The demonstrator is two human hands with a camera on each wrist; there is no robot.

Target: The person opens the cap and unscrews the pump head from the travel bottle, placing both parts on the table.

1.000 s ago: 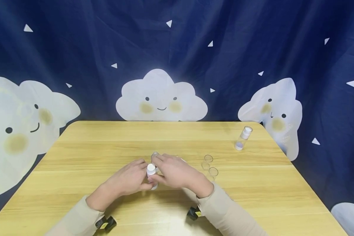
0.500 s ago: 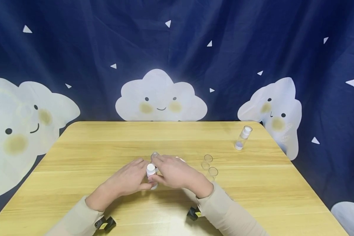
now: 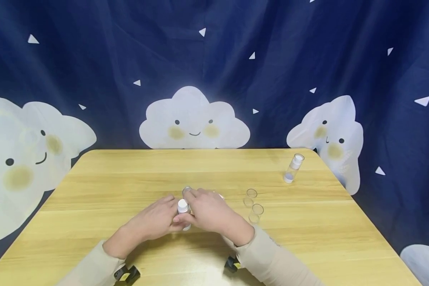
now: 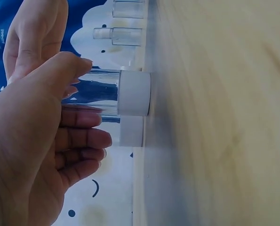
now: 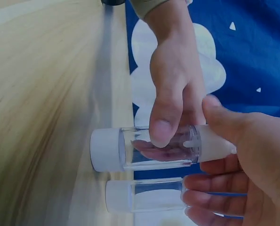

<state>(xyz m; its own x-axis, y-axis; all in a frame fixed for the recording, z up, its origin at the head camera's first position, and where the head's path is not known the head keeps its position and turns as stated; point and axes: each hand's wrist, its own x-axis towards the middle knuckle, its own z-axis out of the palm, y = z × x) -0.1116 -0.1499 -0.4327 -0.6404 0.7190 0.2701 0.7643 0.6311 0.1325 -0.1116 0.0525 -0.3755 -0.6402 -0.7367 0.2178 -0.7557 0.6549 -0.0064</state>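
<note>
- A cloud-printed curtain [image 3: 271,31] is hung behind everything.
- The table [image 3: 93,186] is used as support; objects are set well inside its edges, presumably against falls.
- By the left hand [image 3: 153,220] the clear body of the bottle [image 5: 135,157] is gripped, thumb on one side and bent fingers on the other, probably for steadiness.
- By the right hand [image 3: 211,210] the white top [image 5: 215,143] is pinched between thumb and forefinger; the remaining fingers are loosely bent near the spare bottle [image 5: 154,194], and contact with it cannot be told.
- The bottle is held upright near mid-table, its white base apparently on the wood, so pressure from above can likely be borne.
- The spare bottle is stood just beyond, seemingly within easy reach.
- The far bottle [image 3: 294,169] is stood upright well apart, perhaps out of the way.
- Two clear tubes [image 3: 256,216] are stood near the right hand.
- A white piece [image 3: 220,195] is partly hidden there.
</note>
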